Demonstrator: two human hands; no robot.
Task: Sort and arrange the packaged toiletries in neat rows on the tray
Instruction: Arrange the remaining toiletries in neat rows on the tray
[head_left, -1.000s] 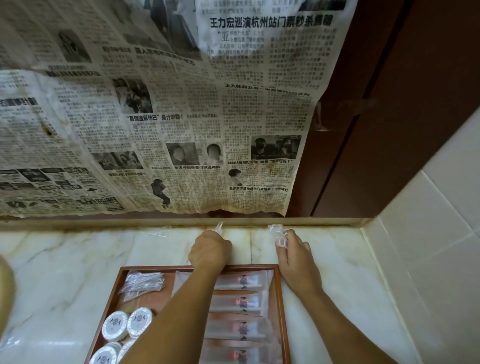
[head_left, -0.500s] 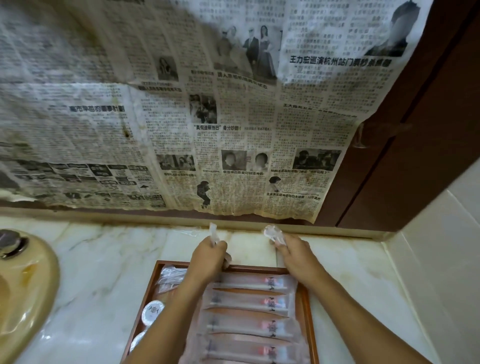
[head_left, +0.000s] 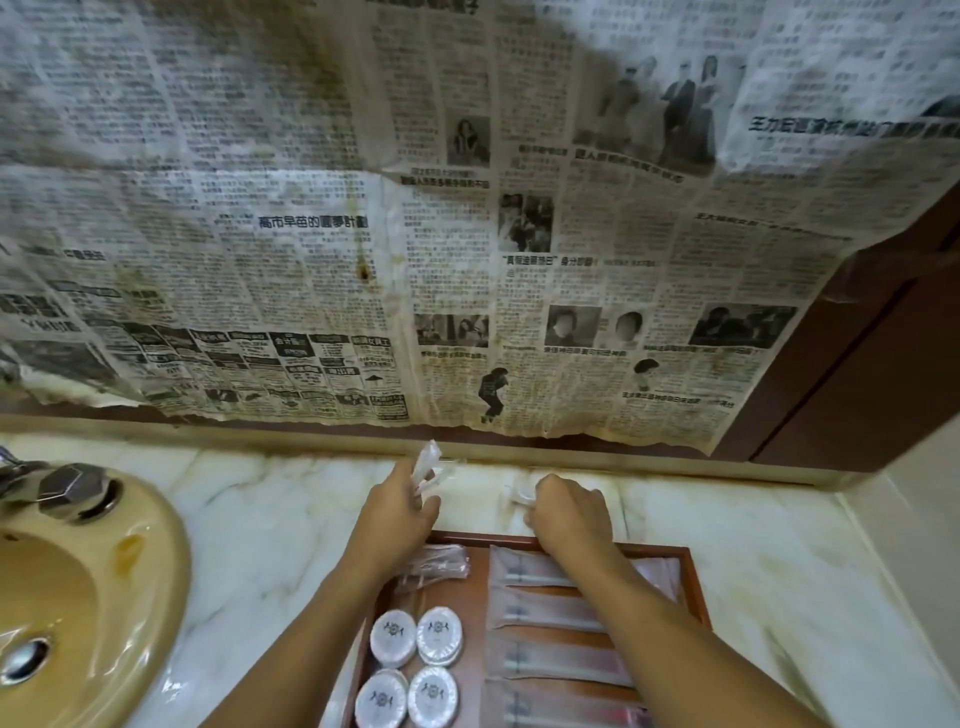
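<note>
1. Mostly sorted: long clear-wrapped toothbrush packets (head_left: 550, 613) in rows on the brown wooden tray (head_left: 698, 587), round white soap discs (head_left: 415, 636) paired up.
2. My left hand (head_left: 397, 512) pinches a small clear plastic sachet (head_left: 427, 467) above the marble surface (head_left: 270, 525).
3. My right hand (head_left: 569, 512) grips another crinkly clear sachet (head_left: 519, 493). Both need slots.

Under both forearms, a glossy wooden tray (head_left: 696, 577) holds clear plastic sachets (head_left: 550, 613). Polished marble counter (head_left: 270, 530) surrounds the hands; beyond them hangs matt, stained, wrinkled newspaper (head_left: 311, 234).
</note>
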